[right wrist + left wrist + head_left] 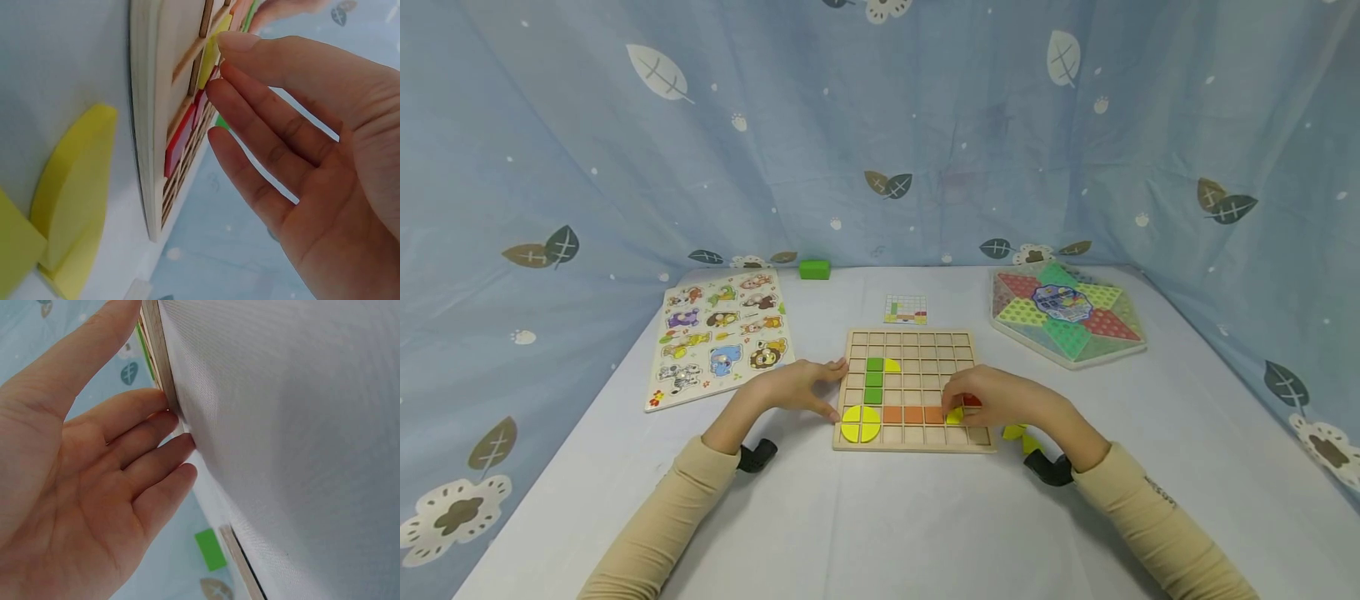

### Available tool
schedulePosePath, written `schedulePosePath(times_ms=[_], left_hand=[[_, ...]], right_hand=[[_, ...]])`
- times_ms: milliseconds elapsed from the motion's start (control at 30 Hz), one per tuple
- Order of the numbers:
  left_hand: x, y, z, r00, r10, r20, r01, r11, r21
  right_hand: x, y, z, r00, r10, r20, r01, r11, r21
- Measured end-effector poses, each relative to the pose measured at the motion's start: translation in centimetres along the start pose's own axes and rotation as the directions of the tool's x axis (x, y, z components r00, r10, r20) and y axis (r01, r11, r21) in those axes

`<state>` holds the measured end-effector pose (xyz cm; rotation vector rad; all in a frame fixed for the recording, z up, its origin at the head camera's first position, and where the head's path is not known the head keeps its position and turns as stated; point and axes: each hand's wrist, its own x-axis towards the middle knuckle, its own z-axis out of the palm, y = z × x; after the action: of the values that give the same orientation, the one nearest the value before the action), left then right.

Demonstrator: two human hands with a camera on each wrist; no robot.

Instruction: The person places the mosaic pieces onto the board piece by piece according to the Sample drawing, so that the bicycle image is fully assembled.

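Observation:
A wooden grid board (917, 451) lies on the white table with coloured pieces in its cells. My left hand (801, 387) rests at the board's left edge, thumb and fingers spread; in the left wrist view the fingertips (164, 400) are right at its wooden side. With my right hand (996, 396) I pinch a yellow piece (215, 50) at a cell right of the orange squares (913, 415). Red pieces (181, 137) sit beside it, partly hidden by the hand in the head view. Yellow quarter rounds (861, 423) form a circle at lower left, below green squares (874, 379).
Loose yellow pieces (1032, 443) lie off the board's right corner. A small pattern card (906, 308) is behind the board. An animal puzzle (722, 337) stands left, a star-patterned game board (1067, 312) right, and a green block (814, 269) at the back.

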<state>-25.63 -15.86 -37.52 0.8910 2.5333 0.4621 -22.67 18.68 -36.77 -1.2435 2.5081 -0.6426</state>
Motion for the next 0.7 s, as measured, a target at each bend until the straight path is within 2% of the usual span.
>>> schedulePosePath(times_ms=[267,567,700], left_hand=[[0.1,0.0,0.0,1.0,-0.003,0.005,0.003,1.0,0.009],[0.0,0.0,0.0,1.0,-0.002,0.005,0.002,1.0,0.001],[0.0,0.0,-0.1,1.0,0.004,0.004,-0.004,1.0,-0.001]], right_hand=[[-1.2,0.3,-1.4,0.999,0.033,0.008,-0.033,0.999,0.024],[-3.0,1.5,-2.7,0.992,0.113,0.057,-0.115,0.993,0.033],[-3.7,2.1,-3.2,0.981,0.171,0.093,-0.176,0.983,0.049]])
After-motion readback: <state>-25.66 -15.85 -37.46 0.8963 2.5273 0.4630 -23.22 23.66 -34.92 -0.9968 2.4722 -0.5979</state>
